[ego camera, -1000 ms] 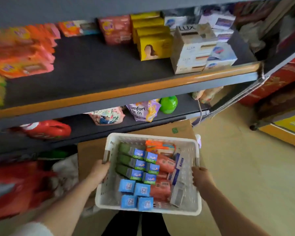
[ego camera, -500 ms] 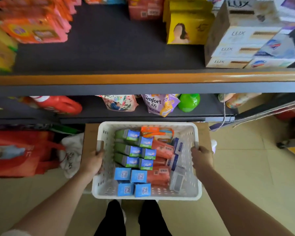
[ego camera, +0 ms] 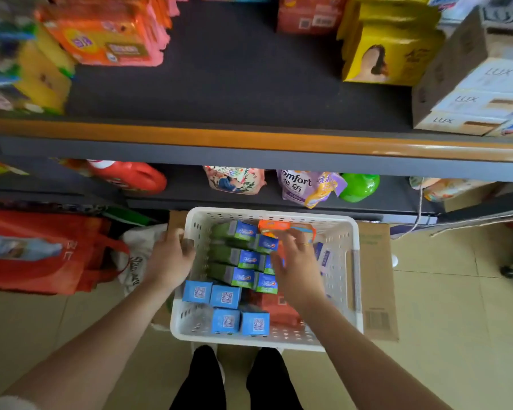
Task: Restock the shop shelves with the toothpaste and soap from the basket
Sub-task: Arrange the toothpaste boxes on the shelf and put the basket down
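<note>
Left hand grips basket | right hand loose over toothpaste boxes, lengthwise left-right

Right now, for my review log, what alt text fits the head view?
A person's right hand reaches into a white plastic basket of toothpaste boxes and orange soap packs, while the left hand grips the basket's left handle. Above it, the shelf has a bare dark stretch.
</note>
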The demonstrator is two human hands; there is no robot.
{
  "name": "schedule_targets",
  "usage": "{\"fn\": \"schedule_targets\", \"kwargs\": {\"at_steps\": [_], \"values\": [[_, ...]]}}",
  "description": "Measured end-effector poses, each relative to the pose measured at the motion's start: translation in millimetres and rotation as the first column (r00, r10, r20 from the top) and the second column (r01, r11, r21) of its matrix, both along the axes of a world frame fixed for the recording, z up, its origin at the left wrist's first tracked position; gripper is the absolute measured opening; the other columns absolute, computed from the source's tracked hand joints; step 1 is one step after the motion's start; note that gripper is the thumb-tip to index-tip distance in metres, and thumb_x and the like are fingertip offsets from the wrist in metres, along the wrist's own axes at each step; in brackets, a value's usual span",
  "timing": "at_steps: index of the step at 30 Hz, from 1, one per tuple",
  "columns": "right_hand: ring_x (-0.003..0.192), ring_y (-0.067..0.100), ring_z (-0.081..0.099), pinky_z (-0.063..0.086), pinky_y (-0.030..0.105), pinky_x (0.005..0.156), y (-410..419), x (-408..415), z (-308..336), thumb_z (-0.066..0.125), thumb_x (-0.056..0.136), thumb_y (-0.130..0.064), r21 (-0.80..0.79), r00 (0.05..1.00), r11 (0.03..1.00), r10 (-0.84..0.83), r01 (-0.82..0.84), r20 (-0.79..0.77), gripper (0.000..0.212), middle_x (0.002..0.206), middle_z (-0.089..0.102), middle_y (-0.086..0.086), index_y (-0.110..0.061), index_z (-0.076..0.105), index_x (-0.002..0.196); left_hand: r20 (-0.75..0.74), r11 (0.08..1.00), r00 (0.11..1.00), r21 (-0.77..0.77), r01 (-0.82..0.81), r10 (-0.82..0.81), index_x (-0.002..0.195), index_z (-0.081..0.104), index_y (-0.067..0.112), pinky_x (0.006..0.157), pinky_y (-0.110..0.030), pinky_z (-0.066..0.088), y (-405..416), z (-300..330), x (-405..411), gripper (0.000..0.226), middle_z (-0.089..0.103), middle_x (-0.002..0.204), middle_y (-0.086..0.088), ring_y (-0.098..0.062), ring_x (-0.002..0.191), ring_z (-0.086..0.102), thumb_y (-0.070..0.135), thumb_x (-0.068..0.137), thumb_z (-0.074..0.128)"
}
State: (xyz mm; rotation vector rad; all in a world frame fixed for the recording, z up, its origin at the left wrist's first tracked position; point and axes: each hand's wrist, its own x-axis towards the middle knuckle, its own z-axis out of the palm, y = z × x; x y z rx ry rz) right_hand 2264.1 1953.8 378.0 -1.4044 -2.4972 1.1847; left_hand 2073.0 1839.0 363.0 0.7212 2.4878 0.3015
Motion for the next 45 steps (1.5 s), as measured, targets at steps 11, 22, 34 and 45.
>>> {"fn": "schedule_targets", "kwargs": {"at_steps": [11, 22, 34, 45], "values": [[0.080, 0.033, 0.057, 0.042, 0.033, 0.060, 10, -28, 11, 0.053, 0.088, -0.029, -0.132, 0.960, 0.991, 0.008, 0.030, 0.279, 0.025, 0.089, 0.059, 0.012, -0.010, 0.039, 0.098, 0.115, 0.864, 0.871, 0.243, 0.442, -0.478, 0.135, 0.040, 0.022, 0.076, -0.025, 0.041, 41, 18, 4, 0.045, 0.048, 0.126, -0.002, -0.013, 0.088, 0.053, 0.024, 0.092, 0.050], [0.064, 0.014, 0.048, 0.036, 0.025, 0.051, 7, 62, 12, 0.061, 0.075, -0.025, -0.401, 0.915, 0.914, 0.111, 0.059, 0.387, 0.022, 0.077, 0.051, 0.001, -0.014, 0.043, 0.081, -0.061, 0.802, 0.853, -0.380, 0.461, -0.519, 0.124, 0.041, 0.008, 0.065, -0.033, 0.040, 67, 8, 57, 0.048, 0.043, 0.128, -0.013, -0.031, 0.104, 0.057, 0.039, 0.088, 0.048], [0.079, 0.026, 0.061, 0.039, 0.029, 0.056, -17, 77, 32, 0.055, 0.082, -0.051, -0.328, 0.920, 0.941, 0.054, 0.084, 0.388, 0.034, 0.083, 0.065, 0.006, -0.018, 0.046, 0.082, -0.097, 0.888, 0.952, -0.398, 0.231, -0.291, 0.110, 0.052, 0.008, 0.067, -0.030, 0.042, 32, 42, 23, 0.039, 0.063, 0.110, -0.012, -0.030, 0.100, 0.061, 0.037, 0.085, 0.056], [0.067, 0.023, 0.051, 0.034, 0.031, 0.057, -100, -35, 125, 0.057, 0.077, -0.038, -0.142, 0.991, 0.989, -0.015, 0.034, 0.134, 0.021, 0.061, 0.052, 0.000, -0.021, 0.047, 0.071, -0.386, 0.934, 0.867, 0.036, 0.355, -0.314, 0.098, 0.059, 0.015, 0.048, -0.028, 0.047, -175, 201, -75, 0.044, 0.070, 0.087, -0.004, -0.026, 0.068, 0.068, 0.046, 0.067, 0.060]]}}
